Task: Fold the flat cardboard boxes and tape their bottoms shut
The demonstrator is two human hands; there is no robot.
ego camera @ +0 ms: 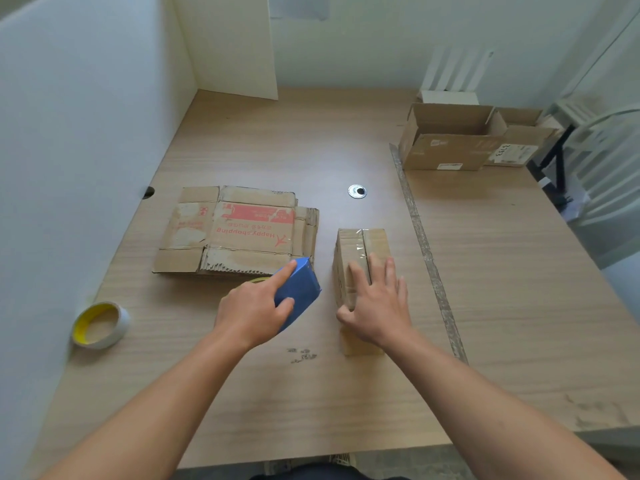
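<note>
A small folded cardboard box (pixel 360 251) lies in the middle of the table, clear tape running along its top seam. My right hand (pixel 375 304) rests on its near end, fingers spread flat on top and the thumb against its left side. My left hand (pixel 254 306) grips a blue tape dispenser (pixel 299 292) just left of the box, index finger stretched along its top. A stack of flat cardboard boxes (pixel 239 230) with red print lies behind the dispenser.
A roll of tape (pixel 100 325) with a yellow core sits near the left wall. Two open cardboard boxes (pixel 450 140) stand at the far right. A strip of old tape (pixel 426 251) crosses the table right of the small box. A metal cable grommet (pixel 357 191) sits mid-table.
</note>
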